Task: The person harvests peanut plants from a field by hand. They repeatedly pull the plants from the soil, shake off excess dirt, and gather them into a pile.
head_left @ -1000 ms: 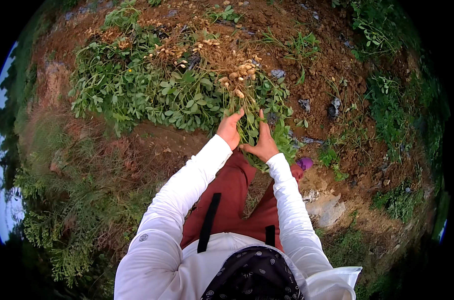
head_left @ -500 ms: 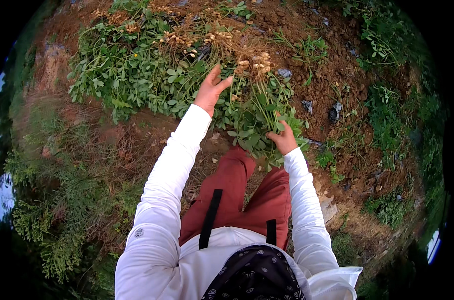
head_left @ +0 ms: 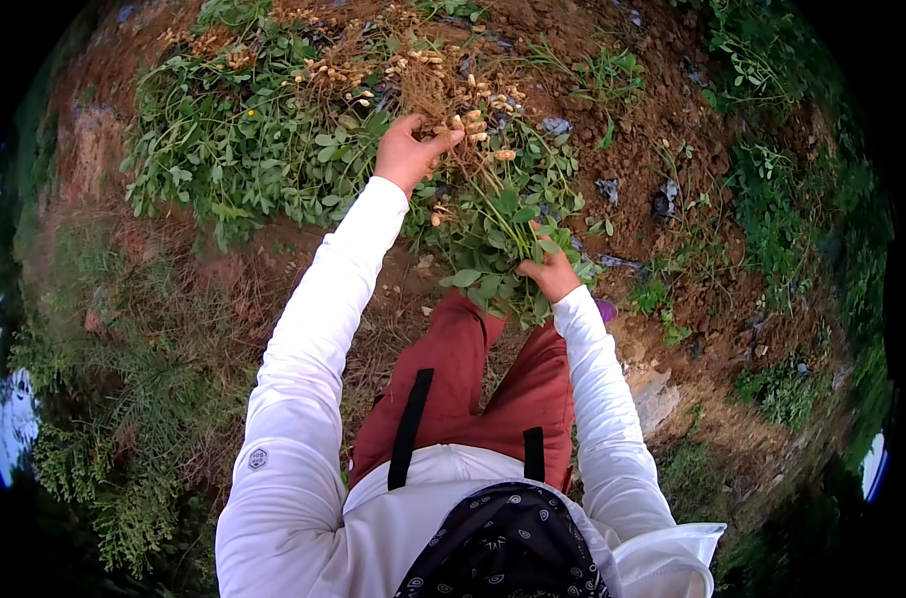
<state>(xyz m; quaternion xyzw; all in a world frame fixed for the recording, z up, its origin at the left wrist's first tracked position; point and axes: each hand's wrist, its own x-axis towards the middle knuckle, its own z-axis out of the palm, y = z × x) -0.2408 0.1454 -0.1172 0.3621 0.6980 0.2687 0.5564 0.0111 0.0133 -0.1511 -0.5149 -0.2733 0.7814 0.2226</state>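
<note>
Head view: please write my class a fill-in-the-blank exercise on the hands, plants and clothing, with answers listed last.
The hand at the leafy stems is the person's ____ one.
The left hand is at pale pods and thin, tangled brown ____.
Both sleeves are ____ in colour.
The straps over the red trousers are coloured ____.
Missing words: right; roots; white; black.

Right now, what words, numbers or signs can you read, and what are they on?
None that I can read.
Small hexagonal badge on the white left sleeve: marks too small to read.
Dark cloth: pale swirly patterns, no words I can make out.
</note>
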